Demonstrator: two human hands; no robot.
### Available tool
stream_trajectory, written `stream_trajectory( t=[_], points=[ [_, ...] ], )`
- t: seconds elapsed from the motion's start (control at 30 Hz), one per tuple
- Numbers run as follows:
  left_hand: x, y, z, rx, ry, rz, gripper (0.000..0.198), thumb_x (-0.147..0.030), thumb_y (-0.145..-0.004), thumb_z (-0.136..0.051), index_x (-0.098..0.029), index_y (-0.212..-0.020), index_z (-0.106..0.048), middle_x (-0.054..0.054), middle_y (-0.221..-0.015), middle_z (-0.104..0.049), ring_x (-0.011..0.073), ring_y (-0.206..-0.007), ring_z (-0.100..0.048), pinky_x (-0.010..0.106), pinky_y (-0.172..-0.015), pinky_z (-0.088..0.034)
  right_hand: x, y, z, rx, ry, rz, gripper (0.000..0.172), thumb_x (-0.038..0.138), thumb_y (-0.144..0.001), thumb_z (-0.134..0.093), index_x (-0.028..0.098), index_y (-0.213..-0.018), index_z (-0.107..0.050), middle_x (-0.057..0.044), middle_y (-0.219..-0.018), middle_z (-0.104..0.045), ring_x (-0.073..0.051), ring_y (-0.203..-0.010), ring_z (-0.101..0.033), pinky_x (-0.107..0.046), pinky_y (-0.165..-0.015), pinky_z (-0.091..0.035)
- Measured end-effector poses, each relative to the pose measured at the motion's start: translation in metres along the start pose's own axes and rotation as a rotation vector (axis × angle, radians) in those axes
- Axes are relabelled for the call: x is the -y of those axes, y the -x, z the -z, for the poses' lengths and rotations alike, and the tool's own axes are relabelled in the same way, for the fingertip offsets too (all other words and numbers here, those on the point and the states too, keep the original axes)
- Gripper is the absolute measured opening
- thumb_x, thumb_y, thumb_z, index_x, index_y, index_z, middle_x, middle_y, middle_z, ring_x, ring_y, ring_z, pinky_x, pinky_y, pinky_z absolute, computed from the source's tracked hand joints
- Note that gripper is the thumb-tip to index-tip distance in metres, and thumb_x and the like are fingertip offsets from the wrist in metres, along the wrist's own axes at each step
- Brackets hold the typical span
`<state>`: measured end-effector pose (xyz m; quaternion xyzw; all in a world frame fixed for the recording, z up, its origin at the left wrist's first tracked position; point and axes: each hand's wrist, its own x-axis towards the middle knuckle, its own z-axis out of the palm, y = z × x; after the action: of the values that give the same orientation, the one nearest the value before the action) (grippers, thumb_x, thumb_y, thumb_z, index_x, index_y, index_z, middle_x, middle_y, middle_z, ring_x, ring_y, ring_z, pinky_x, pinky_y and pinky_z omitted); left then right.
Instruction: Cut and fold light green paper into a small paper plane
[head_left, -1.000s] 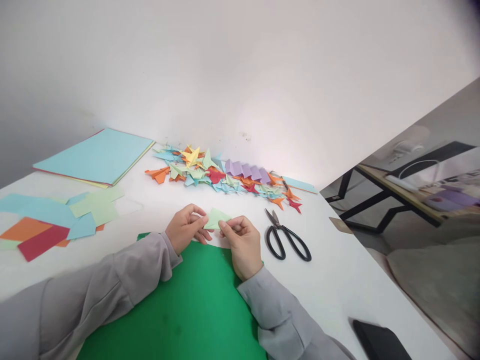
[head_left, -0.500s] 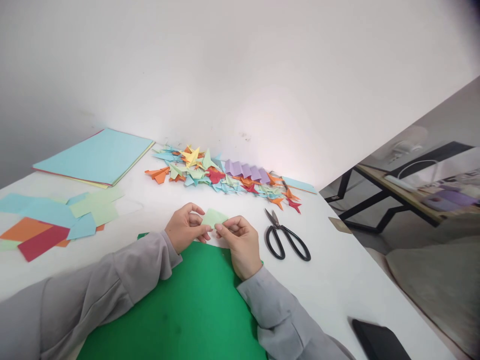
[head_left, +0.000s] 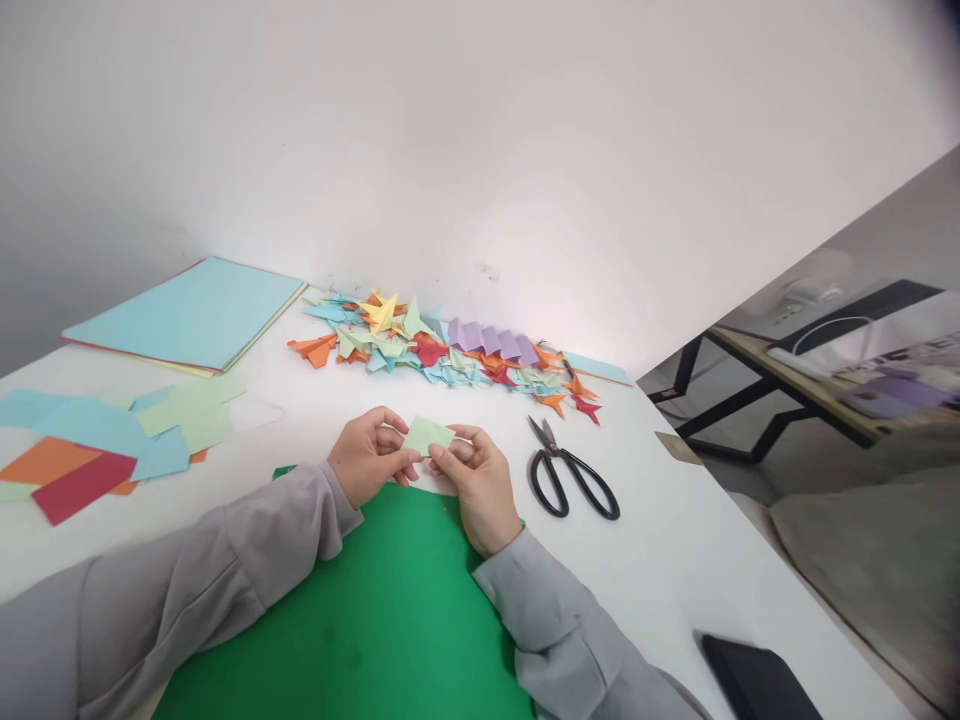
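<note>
A small pale green piece of paper (head_left: 428, 435) is held up between my two hands, just past the far edge of a large green sheet (head_left: 360, 600). My left hand (head_left: 369, 455) pinches its left lower side with thumb and fingers. On the other side, my right hand (head_left: 480, 485) grips the lower right edge, its thumb on the near face. Fingers cover the paper's lower corners, so any fold there is hidden. To the right of my right hand lie black-handled scissors (head_left: 562, 465), blades slightly apart and pointing away.
Folded paper shapes (head_left: 427, 350) in several colours are heaped near the wall, with a purple pleated strip (head_left: 491, 342) among them. Loose coloured paper pieces (head_left: 86, 480) and a stack of larger sheets (head_left: 187, 310) lie at left. A black flat object (head_left: 757, 680) rests at front right.
The pale green paper is tilted slightly more towards me and shows more of its face. My right fingers have shifted a little at its right edge; both hands keep hold.
</note>
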<state>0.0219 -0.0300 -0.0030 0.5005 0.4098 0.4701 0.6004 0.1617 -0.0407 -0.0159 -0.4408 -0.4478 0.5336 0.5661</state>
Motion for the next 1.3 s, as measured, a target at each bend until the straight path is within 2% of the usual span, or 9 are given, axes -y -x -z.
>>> stream_trajectory(
  t=[0.07, 0.13, 0.3, 0.5, 0.77, 1.0, 1.17, 1.3],
  points=[
    [-0.0003, 0.0000, -0.0004, 0.000, -0.002, -0.007, 0.035, -0.023, -0.057, -0.068, -0.016, -0.075, -0.039, -0.008, -0.042, -0.053, 0.0119, -0.041, -0.056, 0.022, -0.039, -0.047, 0.0005, 0.0001, 0.0003, 0.038, 0.077, -0.003, 0.021, 0.028, -0.065, -0.066, 0.017, -0.064, -0.049, 0.004, -0.051, -0.056, -0.008, -0.048, -0.049, -0.020, -0.049, -0.038],
    [-0.0006, 0.0002, -0.0007, 0.003, -0.005, -0.016, 0.035, -0.023, -0.057, -0.069, -0.016, -0.075, -0.039, -0.008, -0.042, -0.053, 0.0115, -0.040, -0.056, 0.022, -0.039, -0.046, 0.0014, 0.0005, 0.0003, 0.055, 0.137, -0.011, 0.026, 0.031, -0.068, -0.064, 0.016, -0.055, -0.047, 0.003, -0.050, -0.055, -0.007, -0.046, -0.045, -0.019, -0.046, -0.035],
    [-0.0007, 0.0004, -0.0005, 0.017, 0.002, -0.027, 0.035, -0.023, -0.057, -0.069, -0.016, -0.075, -0.039, -0.008, -0.043, -0.053, 0.0108, -0.040, -0.055, 0.021, -0.038, -0.046, 0.0026, 0.0015, 0.0010, 0.081, 0.092, -0.067, 0.025, 0.034, -0.068, -0.063, 0.015, -0.055, -0.052, 0.002, -0.051, -0.056, -0.007, -0.045, -0.044, -0.019, -0.046, -0.034],
    [0.0010, -0.0011, 0.0004, 0.067, 0.044, -0.016, 0.035, -0.024, -0.058, -0.069, -0.015, -0.077, -0.041, -0.005, -0.046, -0.057, 0.0121, -0.043, -0.057, 0.022, -0.039, -0.047, 0.0033, 0.0011, 0.0026, 0.076, 0.033, -0.123, 0.028, 0.035, -0.067, -0.064, 0.014, -0.053, -0.052, 0.002, -0.048, -0.056, -0.006, -0.041, -0.042, -0.018, -0.042, -0.031],
    [-0.0014, 0.0016, -0.0004, 0.088, 0.107, 0.012, 0.030, -0.018, -0.064, -0.061, -0.012, -0.089, -0.044, 0.002, -0.057, -0.063, 0.0189, -0.054, -0.063, 0.029, -0.046, -0.051, 0.0003, -0.0003, 0.0037, 0.055, -0.005, -0.074, 0.029, 0.036, -0.070, -0.061, 0.015, -0.055, -0.049, 0.004, -0.044, -0.051, -0.005, -0.038, -0.039, -0.018, -0.039, -0.027],
    [-0.0047, 0.0008, 0.0011, 0.049, 0.234, 0.091, 0.036, -0.005, -0.056, -0.052, -0.011, -0.092, -0.047, 0.000, -0.056, -0.060, 0.0230, -0.056, -0.064, 0.032, -0.047, -0.051, 0.0001, -0.0015, 0.0038, 0.025, 0.024, -0.053, 0.030, 0.035, -0.068, -0.063, 0.015, -0.053, -0.048, 0.005, -0.042, -0.048, -0.004, -0.037, -0.037, -0.017, -0.038, -0.026],
    [-0.0039, 0.0002, -0.0003, 0.052, 0.148, 0.075, 0.027, -0.012, -0.061, -0.058, -0.012, -0.086, -0.048, -0.001, -0.055, -0.058, 0.0177, -0.053, -0.061, 0.029, -0.048, -0.050, 0.0003, -0.0005, 0.0038, 0.046, 0.062, -0.062, 0.030, 0.035, -0.068, -0.063, 0.015, -0.052, -0.048, 0.005, -0.043, -0.051, -0.005, -0.038, -0.039, -0.018, -0.039, -0.028],
    [-0.0025, 0.0003, -0.0013, 0.173, -0.027, 0.034, 0.019, -0.024, -0.063, -0.063, -0.010, -0.072, -0.054, 0.001, -0.056, -0.059, 0.0110, -0.049, -0.056, 0.023, -0.046, -0.048, 0.0017, 0.0007, 0.0027, 0.099, 0.084, -0.065, 0.029, 0.035, -0.067, -0.064, 0.016, -0.053, -0.048, 0.005, -0.044, -0.052, -0.006, -0.039, -0.041, -0.018, -0.039, -0.029]
  ],
)
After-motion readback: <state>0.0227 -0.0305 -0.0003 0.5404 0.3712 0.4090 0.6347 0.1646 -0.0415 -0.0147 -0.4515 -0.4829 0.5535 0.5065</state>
